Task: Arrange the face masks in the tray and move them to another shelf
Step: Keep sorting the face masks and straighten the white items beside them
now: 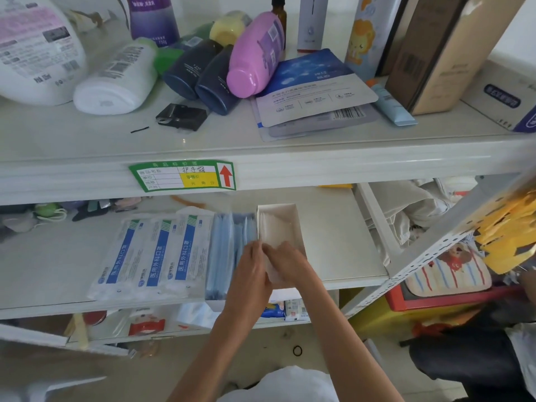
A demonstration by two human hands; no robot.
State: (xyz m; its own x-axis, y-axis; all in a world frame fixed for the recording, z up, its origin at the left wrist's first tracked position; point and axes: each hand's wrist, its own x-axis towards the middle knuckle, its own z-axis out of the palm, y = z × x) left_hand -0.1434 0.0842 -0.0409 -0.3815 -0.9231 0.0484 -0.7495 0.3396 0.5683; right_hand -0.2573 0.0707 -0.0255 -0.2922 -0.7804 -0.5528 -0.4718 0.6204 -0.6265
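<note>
1. the white tray (pixel 291 219) sits on the middle shelf (pixel 333 242), just right of centre in the frame, its long side running away from the camera.
2. the left hand (pixel 251 271) and right hand (pixel 290 264) meet at the near end of the tray, fingertips touching each other. both have their fingers curled around a white packet (pixel 272 275) that lies in the tray's near end.
3. further in, the tray holds pale, clear-wrapped contents; what they are cannot be told.
4. a bundle of blue masks (pixel 229 250) in clear wrap lies touching the left side of the tray, partly hidden by the left hand.
5. left of that bundle, three white mask packs (pixel 158 253) with blue stripes lie side by side on the same shelf, overlapping slightly.
6. the upper shelf (pixel 87 134) fills the top of the frame. a green and yellow price label (pixel 182 175) with a red arrow is stuck on its front edge.
7. on that upper shelf, a pink bottle (pixel 255 56) leans on two dark blue bottles (pixel 203 74), and flat sachets (pixel 316 97) lie stacked just right of them.
</note>
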